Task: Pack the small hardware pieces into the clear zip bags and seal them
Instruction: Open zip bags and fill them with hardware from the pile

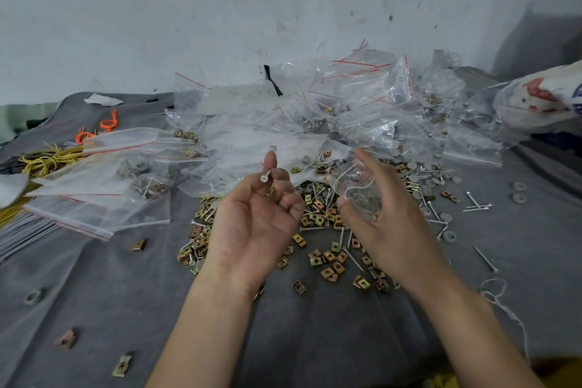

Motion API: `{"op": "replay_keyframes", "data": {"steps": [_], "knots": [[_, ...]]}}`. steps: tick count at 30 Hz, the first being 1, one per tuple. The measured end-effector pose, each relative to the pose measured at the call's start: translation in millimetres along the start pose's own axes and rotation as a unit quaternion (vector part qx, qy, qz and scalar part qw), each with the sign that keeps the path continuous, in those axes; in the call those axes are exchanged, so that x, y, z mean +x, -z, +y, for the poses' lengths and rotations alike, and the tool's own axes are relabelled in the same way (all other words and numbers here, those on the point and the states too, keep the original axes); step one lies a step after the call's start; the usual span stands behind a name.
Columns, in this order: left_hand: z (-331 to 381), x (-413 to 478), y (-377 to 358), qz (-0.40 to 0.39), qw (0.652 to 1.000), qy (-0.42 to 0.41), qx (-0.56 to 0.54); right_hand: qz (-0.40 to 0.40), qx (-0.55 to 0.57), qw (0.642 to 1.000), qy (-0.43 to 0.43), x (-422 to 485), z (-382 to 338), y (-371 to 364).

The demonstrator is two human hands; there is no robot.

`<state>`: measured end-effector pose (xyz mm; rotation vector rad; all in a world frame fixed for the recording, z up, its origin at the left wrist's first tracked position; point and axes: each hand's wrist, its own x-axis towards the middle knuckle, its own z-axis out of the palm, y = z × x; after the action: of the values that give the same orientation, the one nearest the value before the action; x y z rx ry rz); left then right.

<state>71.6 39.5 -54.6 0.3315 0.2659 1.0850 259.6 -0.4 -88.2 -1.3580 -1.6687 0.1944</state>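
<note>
Left hand (255, 224) is palm up, fingers curled, pinching one screw (265, 178) with its head toward me, raised level with the bag (357, 190) so it can drop in. Right hand (385, 220) wraps round that small clear bag, mouth turned toward the left hand, probably to keep it open. Pieces inside, not sealed. Loose clips (327, 261) and washers (420, 181) lie on the cloth (94, 293) under both hands, in easy reach. Filled bags (315, 110) are heaped behind.
</note>
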Motion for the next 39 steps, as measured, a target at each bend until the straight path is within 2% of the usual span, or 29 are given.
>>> {"op": "replay_keyframes", "data": {"steps": [14, 22, 29, 33, 39], "knots": [[1.5, -3.4, -7.1, 0.011, 0.999, 0.007, -0.044, -0.004, 0.001, 1.000, -0.001, -0.3, -1.4, 0.4], [4.7, -5.4, -6.4, 0.005, 0.985, 0.010, -0.171, -0.004, -0.005, 1.000, 0.000, -0.2, -2.4, 0.6], [6.0, -3.4, -5.3, 0.010, 0.982, -0.009, -0.190, -0.005, -0.006, 1.000, -0.001, -0.2, -3.2, 0.5], [5.6, -1.6, -2.2, 0.023, 0.988, -0.030, -0.148, -0.007, -0.004, 1.000, -0.003, -0.1, -3.0, 0.2], [1.1, 2.9, -3.5, 0.088, 0.989, -0.115, 0.028, -0.009, 0.002, 1.000, -0.004, -0.5, -3.6, 0.7]]}}
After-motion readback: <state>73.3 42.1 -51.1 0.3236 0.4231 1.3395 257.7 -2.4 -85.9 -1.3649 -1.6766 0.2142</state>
